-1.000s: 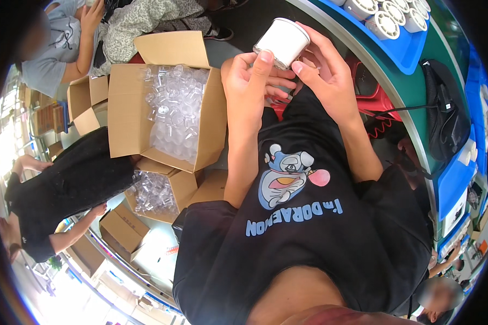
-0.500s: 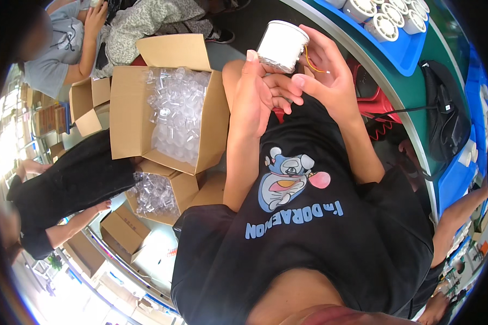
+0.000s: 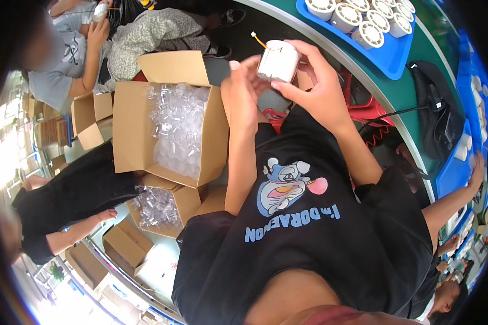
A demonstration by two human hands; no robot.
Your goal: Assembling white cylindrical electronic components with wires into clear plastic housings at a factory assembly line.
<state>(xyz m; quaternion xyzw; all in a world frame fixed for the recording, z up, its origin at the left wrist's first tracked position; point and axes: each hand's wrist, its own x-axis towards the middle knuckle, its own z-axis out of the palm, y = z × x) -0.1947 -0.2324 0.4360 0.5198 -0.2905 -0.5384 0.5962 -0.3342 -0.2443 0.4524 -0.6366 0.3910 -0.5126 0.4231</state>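
Note:
A white cylindrical housing point(image 3: 279, 60) is raised in front of me, tilted. A short red-and-yellow wire point(image 3: 258, 39) with a small white plug sticks out of its upper left side. My right hand point(image 3: 324, 89) grips the housing from the right, thumb at its lower edge and fingers behind it. Close by on the left is my left hand point(image 3: 241, 97), its thumb raised and its fingers loosely apart. The fingertips of the left hand are partly hidden near the housing, so I cannot tell whether they touch it.
Left of me, an open cardboard box point(image 3: 130, 127) holds clear plastic parts; another box point(image 3: 196, 203) of them is nearer. A blue tray point(image 3: 391, 58) with several white round parts lies on the green table point(image 3: 417, 54), near a black bag point(image 3: 436, 116). Other people sit and work around me.
The housing has turned over in my hands; its wire now points up and left instead of hanging at the right. My left hand has let go of its side and moved slightly left.

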